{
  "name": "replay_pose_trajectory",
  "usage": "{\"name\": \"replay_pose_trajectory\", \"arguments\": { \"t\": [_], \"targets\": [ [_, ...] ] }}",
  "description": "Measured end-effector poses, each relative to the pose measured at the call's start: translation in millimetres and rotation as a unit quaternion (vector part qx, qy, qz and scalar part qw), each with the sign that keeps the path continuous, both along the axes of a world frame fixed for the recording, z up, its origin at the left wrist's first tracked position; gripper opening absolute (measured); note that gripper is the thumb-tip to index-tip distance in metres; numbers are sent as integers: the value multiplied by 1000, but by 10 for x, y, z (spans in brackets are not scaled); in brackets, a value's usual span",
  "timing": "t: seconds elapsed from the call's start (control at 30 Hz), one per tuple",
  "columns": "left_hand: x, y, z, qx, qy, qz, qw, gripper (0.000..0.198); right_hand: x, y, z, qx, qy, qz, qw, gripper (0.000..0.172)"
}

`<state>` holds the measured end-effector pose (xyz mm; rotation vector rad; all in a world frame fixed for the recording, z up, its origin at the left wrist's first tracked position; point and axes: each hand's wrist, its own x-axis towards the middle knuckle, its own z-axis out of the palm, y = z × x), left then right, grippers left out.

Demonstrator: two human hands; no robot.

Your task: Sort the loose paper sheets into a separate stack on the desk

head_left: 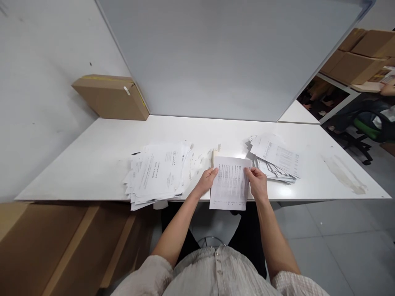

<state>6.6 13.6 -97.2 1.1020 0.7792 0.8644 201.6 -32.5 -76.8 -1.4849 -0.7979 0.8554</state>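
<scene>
A printed sheet of paper (pixel 231 183) is held up between both hands over the front edge of the white table. My left hand (pixel 207 181) pinches its left side, thumb on top. On the opposite side, my right hand (pixel 257 182) grips the upper right corner. Behind the sheet, a small pale wooden-looking block (pixel 215 153) shows only in part. To the left lies a loose stack of printed papers (pixel 157 172), its lower sheets jutting past the table edge. Another untidy paper pile (pixel 276 158) sits just beyond my right hand.
The white table (pixel 77 164) has scuffs and small scraps near its middle. A grey partition (pixel 203 57) rises behind it. One cardboard box (pixel 111 96) leans at the back left; more boxes (pixel 37 246) stand below left. An office chair (pixel 367 127) and a person's hand (pixel 388 89) are at right.
</scene>
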Motion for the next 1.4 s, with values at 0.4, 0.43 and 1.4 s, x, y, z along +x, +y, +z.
{"name": "replay_pose_trajectory", "arguments": {
  "t": [0.4,0.43,1.4],
  "targets": [
    [-17,22,-82,-6,-27,-13,1000,49,-6,2,41,-1,2,-7,1000,28],
    [-16,23,-85,-7,-28,-12,1000,49,-5,-1,44,-3,2,-3,1000,28],
    [-31,149,-104,238,199,278,909,38,116,-224,29,-185,59,180,964,32]
  ]
}}
